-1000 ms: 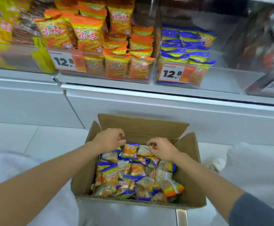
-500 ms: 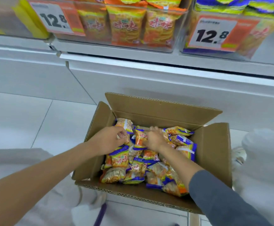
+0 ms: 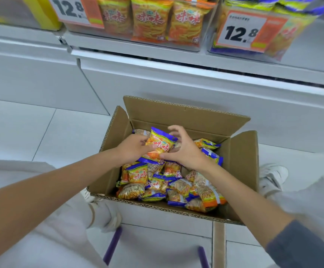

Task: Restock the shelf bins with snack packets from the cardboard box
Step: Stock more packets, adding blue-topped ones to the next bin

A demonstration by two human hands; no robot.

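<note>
An open cardboard box (image 3: 242,151) stands on the floor below the shelf, holding several small orange and yellow snack packets with blue ends (image 3: 153,182). One packet (image 3: 158,145) is raised above the pile at the box's far side. My left hand (image 3: 132,149) grips its left edge. My right hand (image 3: 184,149) is at its right side, thumb under the lower edge and fingers spread and curled over the top. The shelf bin of blue-topped packets (image 3: 292,33) sits at the upper right, the bin of orange packets (image 3: 153,18) at top centre.
Price tags reading 12.8 (image 3: 240,31) hang on the bin fronts. White cabinet fronts (image 3: 157,80) run under the shelf. My knees in pale trousers (image 3: 47,225) flank the box. Two purple bars (image 3: 111,246) lie on the tiled floor near me.
Both hands have lifted one packet up out of the pile. The view has moved closer and tilted down, so the shelf bins now fill only the top edge.
</note>
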